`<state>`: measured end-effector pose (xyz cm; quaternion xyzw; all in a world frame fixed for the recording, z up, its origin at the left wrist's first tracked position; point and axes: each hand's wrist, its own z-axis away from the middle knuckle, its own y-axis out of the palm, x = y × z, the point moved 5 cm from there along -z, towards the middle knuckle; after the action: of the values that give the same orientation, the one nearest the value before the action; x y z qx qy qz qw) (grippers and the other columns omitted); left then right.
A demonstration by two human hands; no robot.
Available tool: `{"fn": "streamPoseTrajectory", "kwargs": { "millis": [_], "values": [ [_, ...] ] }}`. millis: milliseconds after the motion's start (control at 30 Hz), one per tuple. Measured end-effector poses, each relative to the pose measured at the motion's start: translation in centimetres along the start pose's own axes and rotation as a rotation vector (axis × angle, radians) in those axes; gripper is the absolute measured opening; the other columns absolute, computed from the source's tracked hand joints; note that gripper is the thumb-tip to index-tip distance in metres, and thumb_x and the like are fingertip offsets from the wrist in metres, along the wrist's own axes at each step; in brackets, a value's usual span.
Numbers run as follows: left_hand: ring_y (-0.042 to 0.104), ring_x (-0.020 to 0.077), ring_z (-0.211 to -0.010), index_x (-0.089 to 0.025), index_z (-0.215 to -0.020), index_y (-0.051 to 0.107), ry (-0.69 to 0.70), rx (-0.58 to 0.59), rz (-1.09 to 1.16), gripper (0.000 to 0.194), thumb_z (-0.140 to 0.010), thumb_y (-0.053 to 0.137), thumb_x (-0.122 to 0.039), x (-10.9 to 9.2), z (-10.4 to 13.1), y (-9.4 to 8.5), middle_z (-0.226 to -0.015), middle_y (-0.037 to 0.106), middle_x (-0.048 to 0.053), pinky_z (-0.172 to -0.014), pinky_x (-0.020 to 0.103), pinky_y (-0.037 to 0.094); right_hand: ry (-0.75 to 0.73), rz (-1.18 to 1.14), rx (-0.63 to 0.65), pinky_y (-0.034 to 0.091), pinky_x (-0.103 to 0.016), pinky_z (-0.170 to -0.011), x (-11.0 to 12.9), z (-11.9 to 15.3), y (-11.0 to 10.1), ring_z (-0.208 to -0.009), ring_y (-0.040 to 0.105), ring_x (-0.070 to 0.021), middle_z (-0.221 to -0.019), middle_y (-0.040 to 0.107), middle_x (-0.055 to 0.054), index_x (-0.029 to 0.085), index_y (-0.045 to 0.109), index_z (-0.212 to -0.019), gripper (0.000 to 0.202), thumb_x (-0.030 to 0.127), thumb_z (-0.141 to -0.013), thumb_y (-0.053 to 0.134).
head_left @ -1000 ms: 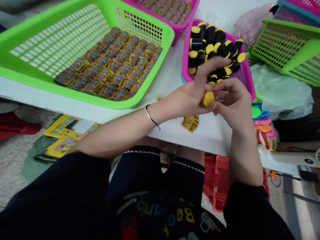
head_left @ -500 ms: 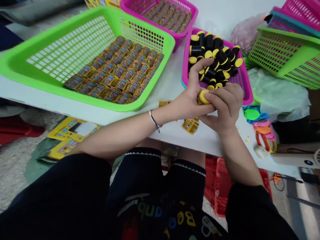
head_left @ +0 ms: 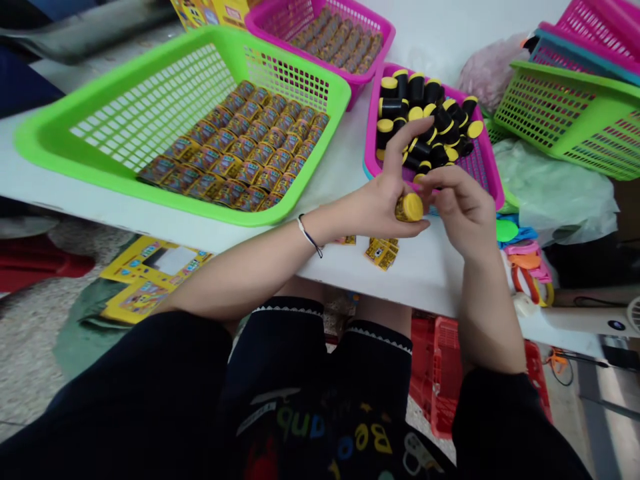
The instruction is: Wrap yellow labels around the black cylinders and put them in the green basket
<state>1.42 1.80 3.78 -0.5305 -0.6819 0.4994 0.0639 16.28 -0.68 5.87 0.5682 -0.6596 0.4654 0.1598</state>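
Observation:
My left hand (head_left: 381,201) is closed on a small canister (head_left: 411,208) with a yellow lid and a printed yellow wrap; its index finger stretches up toward the pink basket. Just to the right, my right hand (head_left: 465,210) has its fingers curled together, apart from the lid; whatever may be in the pinch is too small to make out. Below the hands lie yellow printed labels (head_left: 382,253) on the white table (head_left: 425,280). Beyond them, a pink basket (head_left: 495,177) holds many black canisters (head_left: 417,89) with yellow lids and no wrap.
On the left, a large green basket (head_left: 55,143) holds rows of wrapped canisters (head_left: 240,157). Another pink basket (head_left: 260,23) with similar rows stands behind it. At the right are stacked baskets (head_left: 560,110), a pale green plastic bag (head_left: 555,180) and coloured bands (head_left: 527,263).
My right hand has come off the canister's yellow lid and moved slightly right, its fingers curling. My left hand still holds the canister, its lid now turned toward me.

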Motion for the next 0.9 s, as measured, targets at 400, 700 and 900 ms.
{"fn": "streamPoseTrajectory", "kwargs": {
  "millis": [400, 700, 900],
  "values": [
    [0.071, 0.0128, -0.091, -0.025, -0.161, -0.004, 0.046, 0.043, 0.421, 0.107, -0.084, 0.070, -0.029, 0.5, -0.3, 0.9, -0.161, 0.030, 0.026, -0.077, 0.028, 0.056, 0.176, 0.143, -0.113, 0.059, -0.029, -0.069, -0.1, 0.1, 0.9, -0.068, 0.069, -0.0123, -0.073, 0.074, 0.003, 0.025, 0.078, -0.074, 0.014, 0.014, -0.079, 0.071],
    [0.071, 0.0147, -0.090, -0.026, -0.160, 0.015, 0.073, -0.052, 0.682, 0.108, -0.075, 0.081, -0.035, 1.8, -0.8, 1.4, -0.153, 0.042, 0.021, -0.084, 0.035, 0.056, 0.322, -0.013, -0.026, 0.063, -0.032, -0.072, -1.1, 0.1, -0.1, -0.075, 0.072, -0.0147, -0.081, 0.077, 0.001, 0.023, 0.080, -0.086, 0.011, 0.024, -0.075, 0.080],
    [0.071, 0.0145, -0.092, -0.024, -0.148, 0.040, 0.005, -0.062, 0.876, 0.098, -0.063, 0.089, -0.029, 2.6, -1.2, 1.5, -0.149, 0.046, 0.015, -0.083, 0.030, 0.056, 0.305, 0.011, 0.044, 0.063, -0.032, -0.075, -0.8, 0.2, -0.3, -0.077, 0.072, -0.0151, -0.087, 0.078, -0.002, 0.023, 0.079, -0.094, 0.022, 0.040, -0.080, 0.079]
  ]
}}
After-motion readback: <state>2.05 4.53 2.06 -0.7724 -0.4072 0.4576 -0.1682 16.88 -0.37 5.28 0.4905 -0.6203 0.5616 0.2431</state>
